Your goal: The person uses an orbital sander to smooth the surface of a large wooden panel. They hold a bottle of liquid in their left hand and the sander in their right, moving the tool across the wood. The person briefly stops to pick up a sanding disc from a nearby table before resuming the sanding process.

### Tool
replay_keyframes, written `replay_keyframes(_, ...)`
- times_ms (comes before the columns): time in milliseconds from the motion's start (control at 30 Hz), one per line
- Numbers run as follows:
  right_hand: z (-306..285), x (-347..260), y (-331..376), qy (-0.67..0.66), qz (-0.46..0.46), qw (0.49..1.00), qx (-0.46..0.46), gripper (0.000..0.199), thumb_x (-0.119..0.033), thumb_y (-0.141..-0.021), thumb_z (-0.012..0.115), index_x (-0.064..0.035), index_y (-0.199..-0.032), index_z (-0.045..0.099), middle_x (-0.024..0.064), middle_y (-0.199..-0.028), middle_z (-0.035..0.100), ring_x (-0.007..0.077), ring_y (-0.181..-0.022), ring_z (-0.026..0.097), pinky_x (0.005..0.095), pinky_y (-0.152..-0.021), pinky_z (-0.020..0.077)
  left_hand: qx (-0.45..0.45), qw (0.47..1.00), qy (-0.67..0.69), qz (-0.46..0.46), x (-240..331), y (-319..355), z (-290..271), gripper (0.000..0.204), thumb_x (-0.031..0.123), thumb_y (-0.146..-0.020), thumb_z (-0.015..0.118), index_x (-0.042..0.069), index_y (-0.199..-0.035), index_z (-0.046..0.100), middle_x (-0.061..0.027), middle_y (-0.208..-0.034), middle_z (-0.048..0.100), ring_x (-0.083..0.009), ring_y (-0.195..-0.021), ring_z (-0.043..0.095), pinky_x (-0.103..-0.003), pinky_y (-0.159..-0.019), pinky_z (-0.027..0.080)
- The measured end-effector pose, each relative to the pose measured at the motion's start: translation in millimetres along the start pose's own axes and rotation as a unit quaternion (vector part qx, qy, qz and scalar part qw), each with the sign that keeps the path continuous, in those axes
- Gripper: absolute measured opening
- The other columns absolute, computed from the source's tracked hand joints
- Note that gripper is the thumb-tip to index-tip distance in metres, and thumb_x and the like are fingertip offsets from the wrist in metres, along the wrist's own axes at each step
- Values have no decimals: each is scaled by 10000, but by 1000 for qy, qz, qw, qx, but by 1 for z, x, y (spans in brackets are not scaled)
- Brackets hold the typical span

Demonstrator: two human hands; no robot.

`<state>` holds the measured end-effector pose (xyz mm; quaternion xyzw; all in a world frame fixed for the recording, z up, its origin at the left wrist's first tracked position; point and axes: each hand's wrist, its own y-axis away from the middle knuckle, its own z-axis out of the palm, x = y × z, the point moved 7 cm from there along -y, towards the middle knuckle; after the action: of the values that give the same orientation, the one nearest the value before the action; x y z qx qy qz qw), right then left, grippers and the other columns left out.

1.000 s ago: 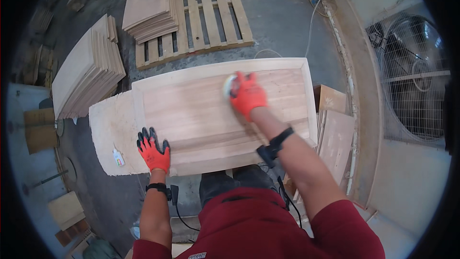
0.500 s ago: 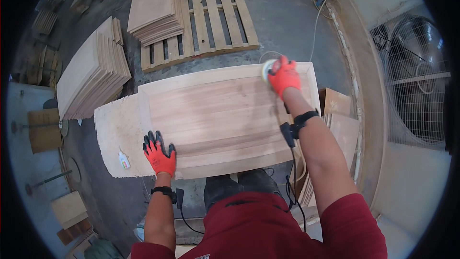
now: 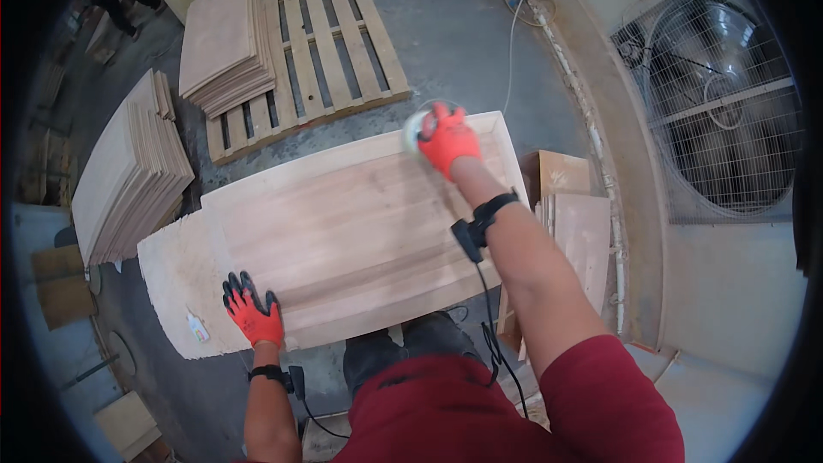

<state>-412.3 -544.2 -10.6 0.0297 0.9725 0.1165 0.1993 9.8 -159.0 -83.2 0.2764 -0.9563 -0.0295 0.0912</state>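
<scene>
A wide wooden panel lies flat before the person, over a paler board that juts out at its left. Beyond it a pallet carries a stack of boards. The right hand, red-gloved, grips a round sander at the panel's far edge. The left hand presses spread fingers flat on the near left corner.

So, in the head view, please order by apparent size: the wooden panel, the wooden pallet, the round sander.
1. wooden panel, largest
2. wooden pallet, though farther from the camera, so true size is unsure
3. round sander, smallest, under the right hand
</scene>
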Motion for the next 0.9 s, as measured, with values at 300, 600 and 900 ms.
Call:
replay_keyframes(300, -59, 168, 26, 61, 115, 990, 51, 782, -455, -860, 743, -205, -1521, 410, 226, -1472, 458, 420, -1220, 617, 472, -1006, 532, 7, 999, -46, 9, -4, 2, 12, 746, 202, -807, 773, -3, -1449, 454, -235, -1609, 325, -451, -1509, 246, -559, -1250, 187)
replay_keyframes(600, -37, 270, 222, 7, 148, 987, 56, 782, -318, -808, 815, -173, -1484, 448, 245, -1465, 456, 442, -1226, 597, 479, -1003, 525, 62, 992, -73, 84, 13, 2, 4, 648, 311, -958, 633, 3, -1492, 434, -235, -1644, 299, -436, -1514, 253, -542, -1257, 152)
replay_keyframes(900, 33, 154, 285, -13, 20, 999, -23, 784, -333, -789, 838, -172, -1469, 483, 172, -1432, 461, 379, -1156, 631, 466, -919, 559, 79, 991, -62, 94, 2, -3, 7, 642, 326, -939, 671, 13, -1464, 473, -258, -1605, 343, -439, -1504, 272, -546, -1244, 178)
